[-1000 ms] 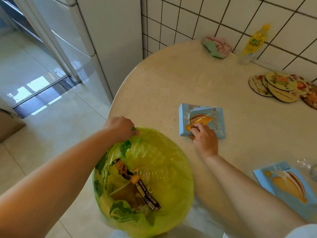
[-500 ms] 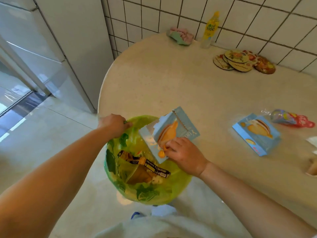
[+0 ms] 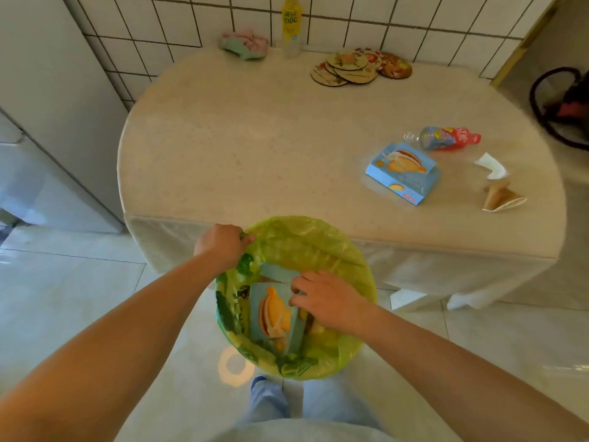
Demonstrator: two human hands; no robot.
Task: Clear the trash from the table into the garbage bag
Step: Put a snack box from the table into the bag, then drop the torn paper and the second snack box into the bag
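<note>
A yellow-green garbage bag (image 3: 318,237) hangs open in front of the table's near edge. My left hand (image 3: 221,245) grips its rim at the upper left. My right hand (image 3: 330,301) is over the bag's mouth, and its fingertips pinch the upper right edge of a blue snack box (image 3: 271,314) standing inside the bag. On the table's right part lie a second blue snack box (image 3: 401,172), a crushed plastic bottle with a red label (image 3: 446,138), a white crumpled paper (image 3: 490,165) and a brown paper cone wrapper (image 3: 500,197).
The round beige table (image 3: 255,138) stands against a tiled wall. Along the wall sit a yellow drink bottle (image 3: 291,23), a crumpled cloth (image 3: 243,44) and several round coasters (image 3: 360,67). A fridge (image 3: 47,122) stands left; a black looped object (image 3: 561,103) lies on the floor at the right.
My right hand lifted the blue box off the table and lowered it into the bag. The view pulled back, so more of the table's right side shows. My left hand kept its grip.
</note>
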